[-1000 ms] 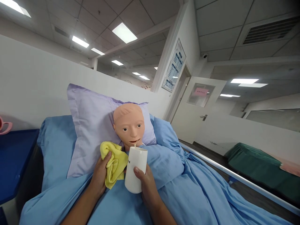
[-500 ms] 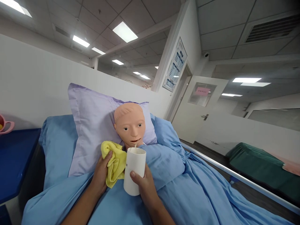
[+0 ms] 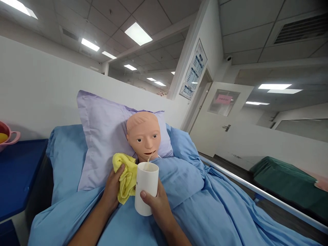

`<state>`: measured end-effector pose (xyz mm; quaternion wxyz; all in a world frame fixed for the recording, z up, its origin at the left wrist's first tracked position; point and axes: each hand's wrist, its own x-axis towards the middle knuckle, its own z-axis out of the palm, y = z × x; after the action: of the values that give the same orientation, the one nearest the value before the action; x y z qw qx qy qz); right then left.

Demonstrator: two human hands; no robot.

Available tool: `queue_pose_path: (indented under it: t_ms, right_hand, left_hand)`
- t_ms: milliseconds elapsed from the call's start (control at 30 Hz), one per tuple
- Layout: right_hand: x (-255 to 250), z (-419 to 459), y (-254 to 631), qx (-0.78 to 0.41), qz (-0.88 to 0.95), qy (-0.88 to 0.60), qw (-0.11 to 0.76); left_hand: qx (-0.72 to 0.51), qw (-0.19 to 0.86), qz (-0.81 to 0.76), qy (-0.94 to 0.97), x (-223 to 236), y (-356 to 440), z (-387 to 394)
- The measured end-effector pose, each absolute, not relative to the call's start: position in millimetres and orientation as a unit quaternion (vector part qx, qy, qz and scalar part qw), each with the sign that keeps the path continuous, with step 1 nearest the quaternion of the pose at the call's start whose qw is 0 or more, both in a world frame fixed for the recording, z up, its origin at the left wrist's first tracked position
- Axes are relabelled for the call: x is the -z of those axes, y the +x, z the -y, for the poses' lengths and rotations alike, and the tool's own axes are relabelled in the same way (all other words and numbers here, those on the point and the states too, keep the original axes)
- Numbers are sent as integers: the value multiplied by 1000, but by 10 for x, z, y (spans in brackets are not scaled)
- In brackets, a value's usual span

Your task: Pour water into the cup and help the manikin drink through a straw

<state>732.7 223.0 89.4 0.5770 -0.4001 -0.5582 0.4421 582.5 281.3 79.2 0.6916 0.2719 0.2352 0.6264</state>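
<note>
A care manikin lies with its head on a lilac pillow, its body under a blue quilt. Bunched in my left hand is a yellow towel, close below the manikin's chin on the left. My right hand wraps round a white cup, held almost upright in front of the manikin's neck. From the cup a thin pale straw rises to the manikin's mouth; whether its tip is inside the lips I cannot tell. The cup's contents are hidden.
On the left, a blue bedside table carries a pink basin with something yellow in it. A pale bed rail runs along the right. Beyond it stand a green-covered bed and a door.
The cup has come slightly left and down, away from the mouth, and more of the straw shows. The view has shifted a little; both hands keep their holds.
</note>
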Motion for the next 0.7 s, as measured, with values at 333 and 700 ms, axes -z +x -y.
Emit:
queue_pose_path:
  t_ms: [333, 700]
  right_hand:
    - [-898, -2222, 7322, -447, 568, -396, 567]
    - [-884, -2207, 7300, -426, 571, -396, 579]
  left_hand:
    - [-625, 688, -238, 281, -712, 5808, -2826]
    - [-624, 692, -236, 276, -750, 5809, -2805]
